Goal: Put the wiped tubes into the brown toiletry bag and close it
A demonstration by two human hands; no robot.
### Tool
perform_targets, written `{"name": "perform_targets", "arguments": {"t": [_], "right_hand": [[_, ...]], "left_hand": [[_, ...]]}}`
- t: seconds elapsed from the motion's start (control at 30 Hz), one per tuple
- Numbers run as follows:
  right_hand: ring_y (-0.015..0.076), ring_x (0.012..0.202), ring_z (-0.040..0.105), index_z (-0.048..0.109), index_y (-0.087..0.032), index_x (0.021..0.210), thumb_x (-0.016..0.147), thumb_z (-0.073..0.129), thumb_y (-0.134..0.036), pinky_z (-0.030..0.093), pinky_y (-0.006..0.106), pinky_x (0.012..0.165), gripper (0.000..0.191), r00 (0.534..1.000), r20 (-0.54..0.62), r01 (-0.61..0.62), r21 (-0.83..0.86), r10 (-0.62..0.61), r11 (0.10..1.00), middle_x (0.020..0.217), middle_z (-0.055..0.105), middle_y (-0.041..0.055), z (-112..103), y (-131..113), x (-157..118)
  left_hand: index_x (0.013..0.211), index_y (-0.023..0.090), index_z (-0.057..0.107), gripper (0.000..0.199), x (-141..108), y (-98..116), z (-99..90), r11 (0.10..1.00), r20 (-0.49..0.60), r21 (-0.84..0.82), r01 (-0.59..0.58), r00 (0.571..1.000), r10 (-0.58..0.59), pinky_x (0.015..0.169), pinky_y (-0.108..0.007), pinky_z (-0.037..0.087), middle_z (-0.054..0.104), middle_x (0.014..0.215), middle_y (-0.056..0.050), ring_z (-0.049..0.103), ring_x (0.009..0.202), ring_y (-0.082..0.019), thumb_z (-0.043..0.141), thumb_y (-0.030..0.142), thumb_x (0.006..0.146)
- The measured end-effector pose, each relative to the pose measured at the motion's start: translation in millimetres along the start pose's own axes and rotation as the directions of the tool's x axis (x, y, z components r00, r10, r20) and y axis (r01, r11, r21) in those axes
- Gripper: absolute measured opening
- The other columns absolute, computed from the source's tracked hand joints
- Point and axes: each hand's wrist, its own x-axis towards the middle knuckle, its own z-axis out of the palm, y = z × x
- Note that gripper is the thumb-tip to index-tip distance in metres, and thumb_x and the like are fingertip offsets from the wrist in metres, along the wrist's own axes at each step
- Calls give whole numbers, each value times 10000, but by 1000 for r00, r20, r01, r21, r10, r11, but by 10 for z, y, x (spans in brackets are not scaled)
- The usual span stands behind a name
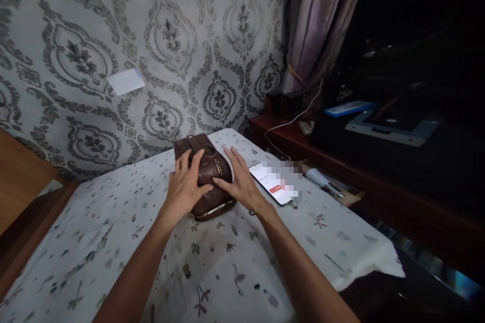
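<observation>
A dark brown leather bag (212, 193) with gold zips lies on the patterned white sheet. Over its left side rests my left hand (186, 186), its fingers spread and pointing toward the wall. My right hand (240, 181) is at the bag's right side, fingers stretched out and the thumb over the top. Neither hand is closed round the bag; whether the right fingertips touch it I cannot tell. Part of the bag's top and sides is hidden behind both hands.
Right of the bag lies a lit phone (271, 184) with a cable (280, 125) near it. Beyond the sheet's right edge runs a dark red wooden ledge (273, 131), below a large dark screen (417, 60). Patterned wallpaper (170, 35) covers the wall behind.
</observation>
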Motion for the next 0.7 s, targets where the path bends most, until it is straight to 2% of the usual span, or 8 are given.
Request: {"name": "perform_targets", "arguments": {"t": [0.07, 0.13, 0.3, 0.4, 0.47, 0.53, 0.63, 0.7], "right_hand": [[349, 1559, 175, 316, -276, 1577, 913, 634, -487, 170, 633, 1236, 765, 993, -120, -4, -94, -7, 996, 1683, 216, 129, 153, -75, -69], [350, 1557, 176, 319, -261, 1571, 961, 557, -458, 159, 639, 1233, 684, 982, -187, -18, -140, -8, 990, 1675, 227, 141, 284, -132, -142], [351, 1544, 207, 330, -277, 1555, 929, 592, -533, 227, 637, 1214, 725, 970, -197, -151, -32, 142, 988, 1635, 308, 137, 424, -107, -214], [335, 1534, 236, 321, -272, 1556, 930, 593, -514, 252, 620, 1214, 724, 971, -189, -144, 26, 147, 989, 1606, 363, 134, 444, -45, -203], [322, 1527, 261, 306, -274, 1563, 948, 568, -484, 267, 603, 1216, 700, 972, -196, -121, 45, 128, 992, 1607, 362, 130, 459, -25, -200], [314, 1518, 285, 298, -287, 1567, 956, 559, -462, 279, 589, 1218, 686, 973, -205, -99, 53, 108, 994, 1606, 365, 120, 473, -21, -203], [310, 1506, 312, 297, -294, 1568, 954, 567, -443, 285, 580, 1222, 686, 974, -208, -84, 63, 96, 994, 1595, 386, 113, 483, -28, -206], [311, 1501, 321, 294, -289, 1569, 952, 573, -433, 286, 580, 1222, 693, 975, -203, -77, 76, 91, 994, 1589, 395, 116, 481, -30, -202]], "left_hand": [[1531, 336, 270, 867, 3, 3, 1, 1000, 1, -4, 9, 1000, -9, 1091, -583, 417, 283, 1618, -141, 315, 1470, -400, 725, 292, 794], [1530, 324, 279, 850, 7, 16, -2, 1000, 9, -5, 22, 1000, -22, 1094, -580, 415, 284, 1616, -145, 316, 1472, -396, 704, 252, 797], [1536, 326, 280, 866, 7, 28, -20, 999, 30, -10, 31, 999, -31, 1094, -593, 410, 246, 1636, -145, 289, 1486, -409, 716, 267, 790], [1532, 314, 302, 860, 23, -25, -63, 999, 67, -49, 16, 998, -13, 1106, -601, 390, 252, 1630, -148, 283, 1488, -407, 723, 294, 781], [1490, 308, 373, 744, 63, -70, -114, 993, 75, -117, 0, 997, 9, 1108, -576, 396, 307, 1595, -136, 309, 1476, -383, 687, 346, 816], [1377, 290, 488, 568, 134, -95, -170, 988, 37, -157, -16, 999, 22, 1100, -543, 412, 381, 1535, -122, 353, 1447, -357, 652, 365, 839], [1149, 243, 582, 333, 285, -54, -225, 993, -38, -102, -54, 998, 51, 1059, -514, 444, 526, 1375, -113, 465, 1333, -333, 641, 304, 826], [1115, 230, 582, 293, 399, 9, -221, 994, -56, -55, -90, 995, 87, 1022, -502, 465, 606, 1251, -108, 535, 1230, -322, 630, 284, 831]]}}
